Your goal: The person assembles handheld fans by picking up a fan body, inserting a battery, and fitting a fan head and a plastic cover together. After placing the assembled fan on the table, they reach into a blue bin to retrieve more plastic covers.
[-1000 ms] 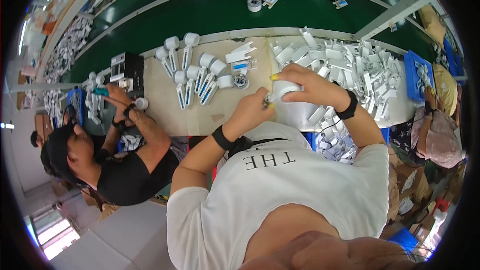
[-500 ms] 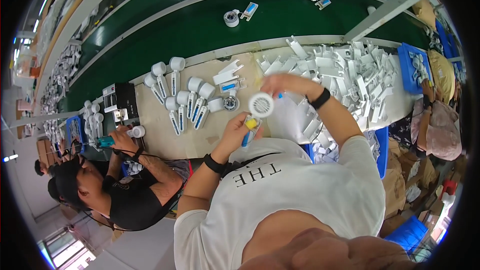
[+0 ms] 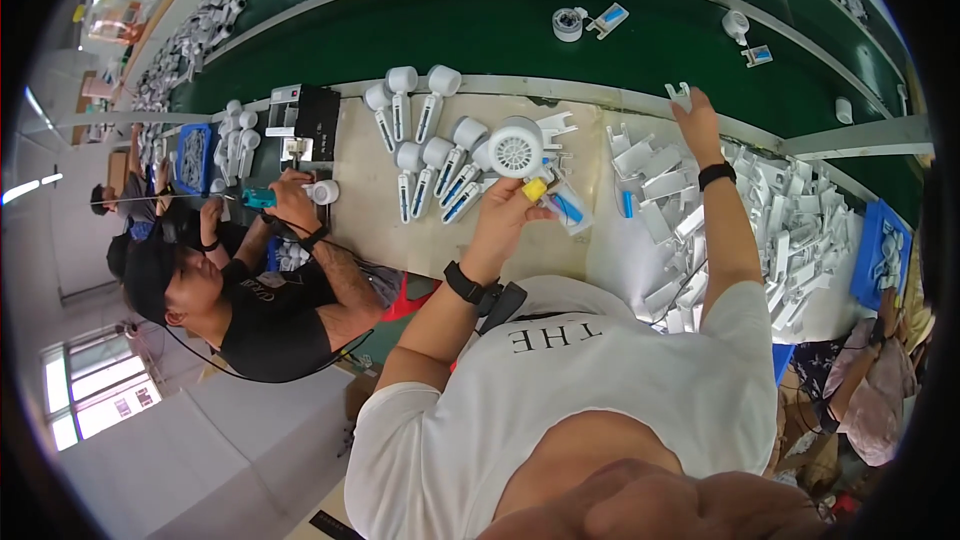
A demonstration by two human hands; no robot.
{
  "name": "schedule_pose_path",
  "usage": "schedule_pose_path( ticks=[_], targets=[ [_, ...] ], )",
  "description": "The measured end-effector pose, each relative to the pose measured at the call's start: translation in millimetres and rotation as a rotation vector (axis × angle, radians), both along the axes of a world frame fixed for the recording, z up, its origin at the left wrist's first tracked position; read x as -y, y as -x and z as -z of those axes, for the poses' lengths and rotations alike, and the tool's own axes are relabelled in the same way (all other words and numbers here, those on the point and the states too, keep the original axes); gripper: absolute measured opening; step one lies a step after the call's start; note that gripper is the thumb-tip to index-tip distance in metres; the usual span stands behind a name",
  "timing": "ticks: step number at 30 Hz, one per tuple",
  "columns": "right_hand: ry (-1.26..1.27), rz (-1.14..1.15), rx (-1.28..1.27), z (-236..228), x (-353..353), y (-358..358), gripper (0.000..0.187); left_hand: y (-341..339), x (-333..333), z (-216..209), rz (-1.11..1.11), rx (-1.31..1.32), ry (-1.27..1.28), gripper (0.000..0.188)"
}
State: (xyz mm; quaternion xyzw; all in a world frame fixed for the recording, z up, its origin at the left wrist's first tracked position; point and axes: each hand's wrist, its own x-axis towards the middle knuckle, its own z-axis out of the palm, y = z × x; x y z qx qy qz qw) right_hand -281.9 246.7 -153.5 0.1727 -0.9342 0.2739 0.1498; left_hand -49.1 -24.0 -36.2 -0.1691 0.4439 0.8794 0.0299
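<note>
A small white handheld fan with a round grille is gripped in my left hand. A yellow piece sits below the fan's head by my fingers, and a blue cylindrical cell shows in its open handle. Farther off to the right, my right hand is closed on a white plastic handle shell with a forked end, above the far edge of the worktable. Left of my left hand lie several white fans with handles.
A large heap of white plastic shells covers the table's right side. A loose blue cell lies beside it. Beyond runs a green conveyor carrying fan parts. At left, a person holds a teal power screwdriver. A blue bin stands far right.
My right hand has left the fan's head and moved right and away, and now holds a white shell. My left hand has moved the fan farther from me. The view has shifted.
</note>
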Motion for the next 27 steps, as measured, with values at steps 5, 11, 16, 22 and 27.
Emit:
schedule_pose_path(
  ticks=[5, 11, 16, 22, 27],
  targets=[
    [1.266, -0.465, 1.081, -86.4, 56.3, -85.6, 0.029, -4.3, 2.9, 0.5, -0.089, -0.099, -0.058, 0.025],
    [1.63, -0.519, 1.439, -120.8, 87.3, -172.8, 0.031, -13.0, -1.8, -1.3, -0.167, -0.093, -0.104, 0.025],
    [0.562, -0.435, 0.542, -165.2, 112.6, -213.9, 0.042, -26.2, -10.0, -2.5, -0.224, -0.066, -0.134, 0.025],
    [0.164, -0.338, -0.042, -182.4, 121.8, -233.5, 0.049, -40.3, -21.2, -12.3, -0.228, -0.158, -0.147, 0.026],
    [0.177, -0.321, -0.05, -179.8, 126.6, -246.4, 0.049, -51.8, -32.1, -17.6, -0.277, -0.187, -0.114, 0.024]
  ],
)
